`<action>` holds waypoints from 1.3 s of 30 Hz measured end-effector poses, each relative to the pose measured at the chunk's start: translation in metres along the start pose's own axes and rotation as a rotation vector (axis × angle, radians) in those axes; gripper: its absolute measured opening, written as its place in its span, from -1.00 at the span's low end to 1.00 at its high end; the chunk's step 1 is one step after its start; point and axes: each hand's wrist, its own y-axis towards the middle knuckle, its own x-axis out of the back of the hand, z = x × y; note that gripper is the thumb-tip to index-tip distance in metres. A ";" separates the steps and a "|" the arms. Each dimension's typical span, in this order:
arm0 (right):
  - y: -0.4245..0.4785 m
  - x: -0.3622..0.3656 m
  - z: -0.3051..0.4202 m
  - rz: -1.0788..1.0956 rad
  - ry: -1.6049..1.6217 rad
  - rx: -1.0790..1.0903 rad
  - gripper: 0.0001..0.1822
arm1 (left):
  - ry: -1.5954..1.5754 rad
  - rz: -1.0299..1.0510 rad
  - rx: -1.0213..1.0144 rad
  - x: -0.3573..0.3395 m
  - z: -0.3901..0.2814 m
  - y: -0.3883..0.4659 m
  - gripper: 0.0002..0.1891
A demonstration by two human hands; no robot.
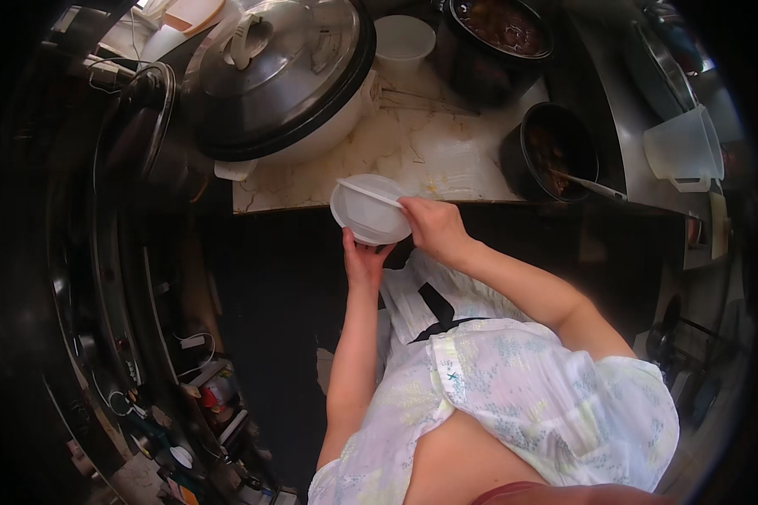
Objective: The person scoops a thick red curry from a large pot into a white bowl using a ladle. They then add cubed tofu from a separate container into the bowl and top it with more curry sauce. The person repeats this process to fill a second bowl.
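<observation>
My left hand (362,262) supports a translucent white plastic bowl (374,222) from below, its fingers spread around the underside. Between thumb and fingers, my right hand (439,228) pinches a thin white rim (369,192) that crosses the bowl at a slant. Whether that rim belongs to a lid or to a second bowl, I cannot tell. Both hands are in front of my body, near the front edge of the stained pale counter (303,189). The fingertips of my right hand are partly hidden behind the rim.
A large cooker (290,69) with a metal lid stands at the back left, beside a round white plastic tub (405,38). Dark food fills a black pot (480,69). Nearer is a smaller black pot (511,154) with a long-handled utensil (590,185). A plastic jug (682,148) sits far right.
</observation>
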 end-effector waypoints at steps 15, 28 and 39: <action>0.000 -0.009 -0.156 0.254 -0.534 0.059 -0.68 | 0.326 -0.141 0.067 0.023 -0.027 0.117 -0.44; -0.075 0.250 -0.143 0.225 -1.252 -0.806 -0.55 | 1.354 0.249 -0.649 -0.129 -0.246 0.035 -0.80; -0.062 0.252 -0.136 0.418 -0.893 -1.034 -0.71 | 1.697 -0.142 -0.825 -0.201 -0.330 0.232 -0.52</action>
